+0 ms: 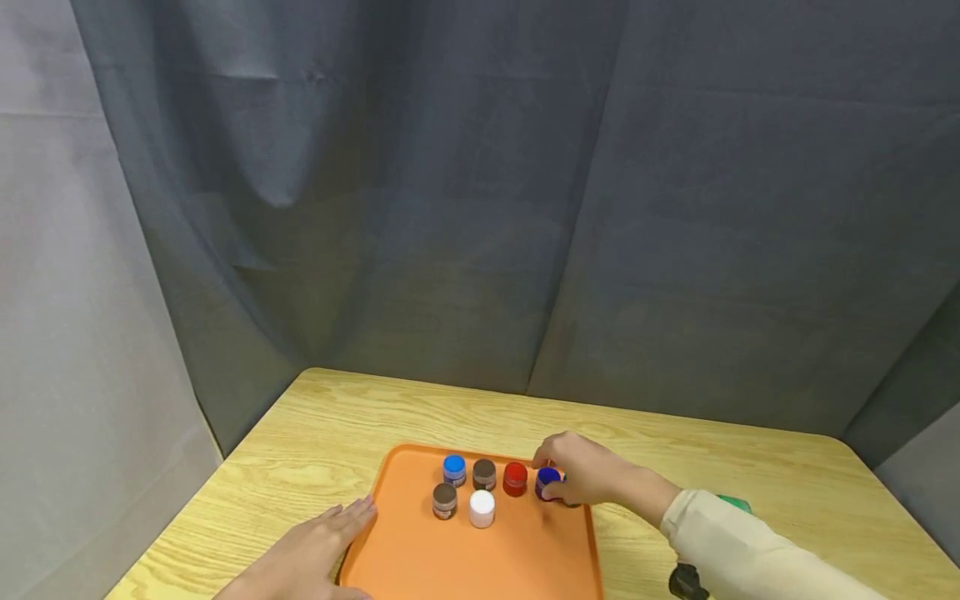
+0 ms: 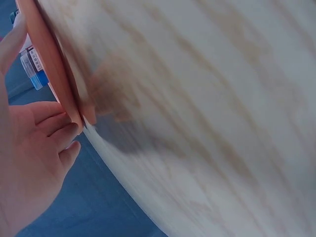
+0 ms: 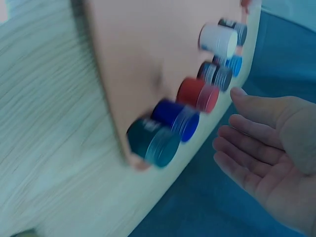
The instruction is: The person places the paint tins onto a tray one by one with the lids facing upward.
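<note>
Small lidded jars stand on an orange tray (image 1: 480, 567). Along its far side are a light blue jar (image 1: 453, 469), a brown jar (image 1: 483, 475), a red jar (image 1: 515, 479), a dark blue jar (image 1: 547, 481) and a teal jar (image 3: 154, 143), mostly hidden in the head view. A second brown jar (image 1: 444, 502) and a white jar (image 1: 482, 509) sit nearer. My right hand (image 1: 581, 471) is over the dark blue and teal jars; the right wrist view shows its fingers spread, holding nothing. My left hand (image 1: 318, 542) touches the tray's left rim with extended fingers.
The tray lies on a wood-grain table (image 1: 660, 433). A green object (image 1: 735, 503) and a black object (image 1: 686, 582) show beside the right sleeve (image 1: 742, 542), partly covered. Dark curtain (image 1: 450, 208) hangs behind the table's far edge.
</note>
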Demonstrator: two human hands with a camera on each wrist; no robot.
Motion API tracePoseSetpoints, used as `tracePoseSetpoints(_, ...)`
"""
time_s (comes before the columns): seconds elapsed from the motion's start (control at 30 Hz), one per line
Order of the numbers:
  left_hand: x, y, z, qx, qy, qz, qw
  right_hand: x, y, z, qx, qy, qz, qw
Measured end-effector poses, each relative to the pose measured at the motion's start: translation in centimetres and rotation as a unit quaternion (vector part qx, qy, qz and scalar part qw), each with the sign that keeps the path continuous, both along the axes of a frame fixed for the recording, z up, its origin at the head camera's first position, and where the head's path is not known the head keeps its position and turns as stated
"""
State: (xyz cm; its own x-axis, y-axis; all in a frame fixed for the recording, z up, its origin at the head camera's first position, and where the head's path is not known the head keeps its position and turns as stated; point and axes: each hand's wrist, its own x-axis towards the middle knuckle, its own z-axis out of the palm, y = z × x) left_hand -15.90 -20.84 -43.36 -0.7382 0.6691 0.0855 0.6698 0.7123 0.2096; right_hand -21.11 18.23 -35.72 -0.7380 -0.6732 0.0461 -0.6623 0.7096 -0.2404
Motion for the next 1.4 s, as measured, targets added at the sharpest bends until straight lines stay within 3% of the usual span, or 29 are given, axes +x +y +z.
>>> tracePoseSetpoints(0.13, -0.1, 0.1, 0.0, -0.004, -0.005, 0.002, 1.0, 0.2, 2.5, 0.2, -0.005, -0.009, -0.012, 1.0)
tracePoseSetpoints(0.37, -0.2, 0.0, 0.1, -0.007, -0.011, 0.003, 0.9999, 0.6, 6.4, -0.4, -0.002, 0.013, -0.011, 1.0)
tracePoseSetpoints(0.6, -0.2, 0.0, 0.0, -0.007, -0.006, 0.002, 1.0, 1.0, 9.7, -1.1, 0.005, -0.011, -0.044, 0.999)
tracePoseSetpoints(0.87, -0.2, 0.0, 0.0, -0.002, -0.011, -0.001, 0.9999, 1.5, 13.0, -1.9, 0.015, -0.006, -0.059, 0.998)
tracePoseSetpoints(1.13, -0.1, 0.0, -0.1, -0.012, 0.011, -0.006, 0.9999, 1.5, 15.7, -3.2, 0.029, 0.007, -0.05, 0.998)
tracePoseSetpoints(1.4, -0.2, 0.1, 0.0, -0.015, 0.024, -0.009, 0.9996, 1.4, 16.0, -3.7, 0.008, 0.0, -0.033, 0.999)
